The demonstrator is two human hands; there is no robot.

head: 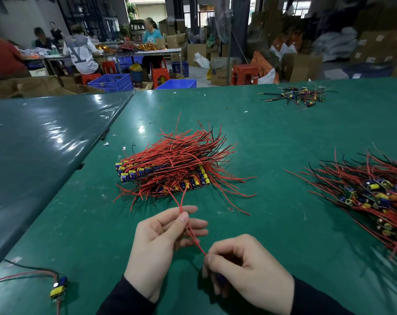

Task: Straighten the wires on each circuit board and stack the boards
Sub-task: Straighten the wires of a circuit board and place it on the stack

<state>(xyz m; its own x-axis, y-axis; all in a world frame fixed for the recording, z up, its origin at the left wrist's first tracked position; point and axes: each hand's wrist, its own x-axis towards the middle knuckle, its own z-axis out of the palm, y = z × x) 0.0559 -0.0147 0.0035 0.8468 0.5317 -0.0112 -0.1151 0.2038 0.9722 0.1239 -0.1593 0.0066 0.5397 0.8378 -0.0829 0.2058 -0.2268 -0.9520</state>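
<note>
Head view: green table (272, 137) with work in progress. Left hand (161, 242) pinches red wires (188, 228) between thumb and forefinger, the other fingers extended. Right hand (245, 267) is curled round a small board (221, 278), mostly hidden; only a blue part shows under the fingers. The wires run from the right hand up and away to the left thumb, their long axis slanting toward the stack (170, 171). That stack of boards lies at table centre, just beyond the left hand, its red and black wires fanning away and to the right. A loose pile (370, 196) of boards sits at the right edge. One single board (58, 287) lies near left, wires trailing left. Scraps (299, 98) lie far right. A worker's shirt (79, 53) in the background bears large letters, "LV"; box labels are illegible.
</note>
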